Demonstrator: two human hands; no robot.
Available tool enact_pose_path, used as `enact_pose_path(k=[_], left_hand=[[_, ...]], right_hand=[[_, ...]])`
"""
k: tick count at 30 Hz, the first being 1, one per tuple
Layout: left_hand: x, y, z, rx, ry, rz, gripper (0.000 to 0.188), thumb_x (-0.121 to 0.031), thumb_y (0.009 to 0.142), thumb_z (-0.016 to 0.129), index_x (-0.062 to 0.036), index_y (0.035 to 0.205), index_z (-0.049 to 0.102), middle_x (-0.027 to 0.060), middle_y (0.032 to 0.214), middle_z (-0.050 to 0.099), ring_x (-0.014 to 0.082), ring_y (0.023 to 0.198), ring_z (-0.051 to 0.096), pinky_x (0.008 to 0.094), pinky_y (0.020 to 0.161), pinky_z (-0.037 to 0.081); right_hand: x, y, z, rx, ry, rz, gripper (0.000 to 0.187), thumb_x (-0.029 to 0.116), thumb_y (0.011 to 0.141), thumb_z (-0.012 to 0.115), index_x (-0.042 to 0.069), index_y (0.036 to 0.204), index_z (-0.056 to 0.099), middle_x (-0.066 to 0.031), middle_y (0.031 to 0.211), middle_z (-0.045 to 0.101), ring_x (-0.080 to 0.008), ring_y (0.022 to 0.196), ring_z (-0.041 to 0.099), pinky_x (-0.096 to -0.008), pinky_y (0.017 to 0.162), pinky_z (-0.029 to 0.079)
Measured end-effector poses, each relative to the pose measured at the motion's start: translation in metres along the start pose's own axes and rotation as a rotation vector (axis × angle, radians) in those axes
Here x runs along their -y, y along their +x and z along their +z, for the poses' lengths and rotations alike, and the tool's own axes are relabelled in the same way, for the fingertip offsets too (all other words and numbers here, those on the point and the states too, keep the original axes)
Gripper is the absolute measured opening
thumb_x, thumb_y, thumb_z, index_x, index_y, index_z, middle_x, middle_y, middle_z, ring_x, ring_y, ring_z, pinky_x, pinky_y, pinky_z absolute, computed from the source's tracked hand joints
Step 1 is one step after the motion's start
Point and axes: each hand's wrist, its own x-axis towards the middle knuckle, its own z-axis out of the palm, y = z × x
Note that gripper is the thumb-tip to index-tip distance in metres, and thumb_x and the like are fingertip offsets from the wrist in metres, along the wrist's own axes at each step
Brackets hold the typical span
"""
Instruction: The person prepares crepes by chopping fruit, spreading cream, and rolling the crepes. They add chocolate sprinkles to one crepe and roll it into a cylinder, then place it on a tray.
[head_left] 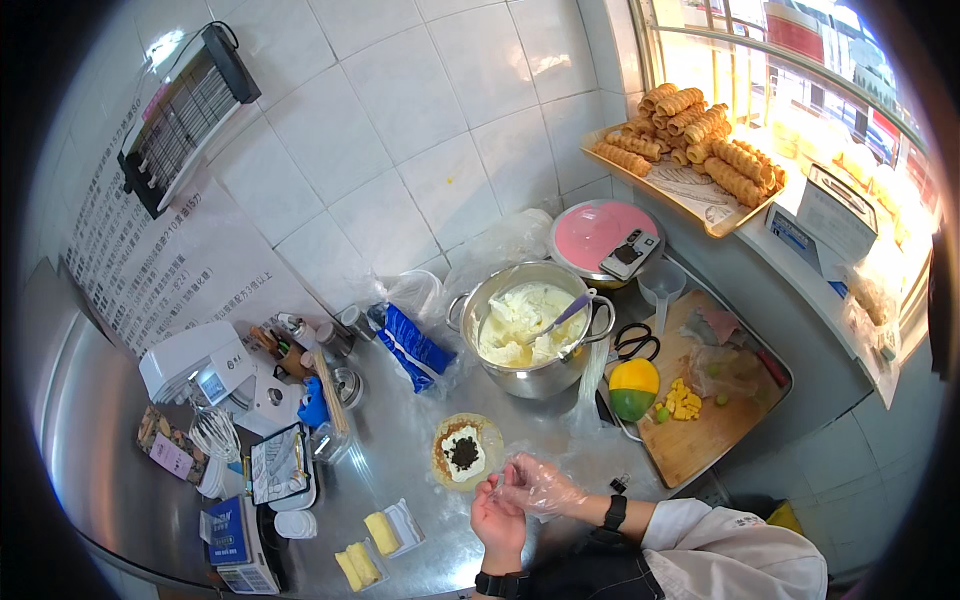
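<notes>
Just in front of me, both hands meet fingertip to fingertip over the steel counter. My left hand (498, 525) is bare, its fingers curled closed. On my right hand (543, 486) is a loose clear plastic glove; its fingers are bent and pressed against the left ones. Whatever is pinched between them is too small to make out. Close beyond them lies a thin round pancake (489, 431) topped with white cream (452, 441) and a dark crumb pile (465, 454). Two yellow rolled pieces (357, 567) (381, 534) rest on wrappers toward the front left.
A steel pot (528, 382) of cream holds a purple-handled spatula (570, 314). Right of it are scissors (636, 342) and a cutting board (690, 455) with a mango (634, 388). A pastry tray (690, 214) sits by the window; a mixer (200, 365) stands left.
</notes>
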Motion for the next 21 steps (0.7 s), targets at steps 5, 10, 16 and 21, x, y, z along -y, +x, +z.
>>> enact_pose_path(k=[5, 10, 16, 21], left_hand=[[-0.004, -0.002, -0.004, 0.026, 0.087, 0.079, 0.012, -0.018, 0.09, 0.048, -0.0087, 0.085, 0.054, 0.0056, 0.098, 0.06, 0.0258, 0.107, 0.057, 0.0373, 0.094, 0.044], [-0.002, -0.005, -0.011, 0.055, 0.012, 0.034, 0.014, -0.019, 0.086, 0.046, -0.0098, 0.076, 0.046, 0.0053, 0.085, 0.057, 0.0216, 0.091, 0.057, 0.0359, 0.09, 0.045], [-0.003, -0.001, -0.025, 0.046, -0.064, -0.087, 0.015, -0.02, 0.087, 0.044, -0.0095, 0.078, 0.05, 0.0052, 0.087, 0.058, 0.0208, 0.093, 0.057, 0.0359, 0.091, 0.044], [0.006, 0.002, -0.033, -0.104, 0.369, -0.08, 0.019, -0.028, 0.095, 0.049, -0.0103, 0.091, 0.054, 0.0038, 0.094, 0.058, 0.0178, 0.093, 0.057, 0.0333, 0.087, 0.047]], right_hand=[[-0.01, 0.001, 0.004, 0.097, 0.489, 0.169, 0.016, 0.002, 0.085, 0.07, 0.004, 0.096, 0.059, 0.0007, 0.088, 0.06, -0.0086, 0.081, 0.057, -0.0267, 0.074, 0.051], [-0.027, -0.005, 0.0, 0.154, 0.394, 0.014, 0.015, -0.001, 0.087, 0.065, 0.004, 0.099, 0.057, 0.0014, 0.093, 0.058, -0.007, 0.089, 0.054, -0.0247, 0.079, 0.047], [-0.022, -0.01, 0.003, 0.089, 0.267, 0.013, 0.014, -0.002, 0.086, 0.058, 0.005, 0.095, 0.05, 0.0016, 0.086, 0.051, -0.0072, 0.083, 0.05, -0.0259, 0.074, 0.046], [-0.004, -0.021, -0.003, 0.225, 0.185, -0.108, 0.015, -0.001, 0.084, 0.057, 0.007, 0.093, 0.048, -0.0002, 0.081, 0.052, -0.0088, 0.078, 0.049, -0.0282, 0.068, 0.045]])
